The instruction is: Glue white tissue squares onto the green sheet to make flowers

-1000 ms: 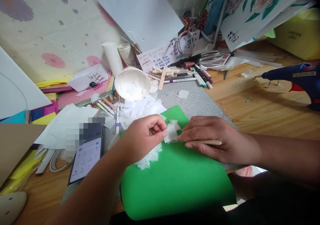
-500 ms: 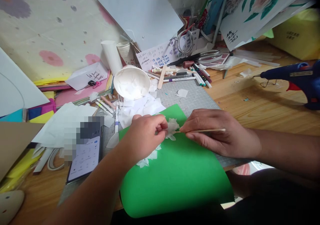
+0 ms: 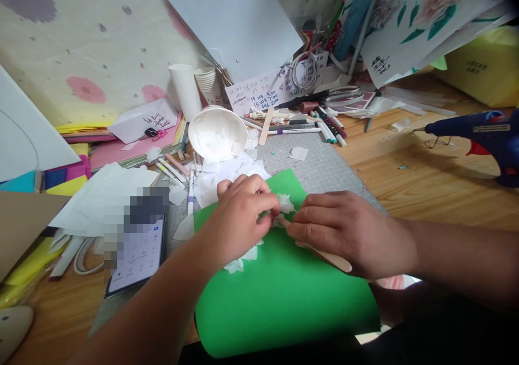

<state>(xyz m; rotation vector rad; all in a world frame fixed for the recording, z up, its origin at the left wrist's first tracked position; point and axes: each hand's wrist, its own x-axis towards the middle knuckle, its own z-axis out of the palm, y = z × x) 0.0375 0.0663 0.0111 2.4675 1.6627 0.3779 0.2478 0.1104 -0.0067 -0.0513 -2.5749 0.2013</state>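
A sheet of green paper (image 3: 284, 294) lies in front of me, its near edge curling down. My left hand (image 3: 239, 219) rests over its upper part, thumb and forefinger pinched at a small white paper piece (image 3: 279, 222). In my right hand (image 3: 352, 235) is a flat wooden craft stick (image 3: 332, 259), its tip against that white piece. Just above the fingertips sits a crumpled white paper cluster (image 3: 286, 203) on the green sheet. More white paper bits (image 3: 239, 262) show below my left wrist, partly hidden by it.
A paper cup (image 3: 219, 135) on its side holds white scraps, with loose scraps before it. Pens (image 3: 294, 131) and another craft stick (image 3: 265, 127) lie behind on a grey cutting mat (image 3: 324, 162). A phone (image 3: 138, 257) is at left, a blue glue gun (image 3: 478, 132) at right.
My right hand has turned and come lower; the stick now slants down toward me, showing its flat face. My left fingers have shifted slightly right, and the upper white cluster is less covered.
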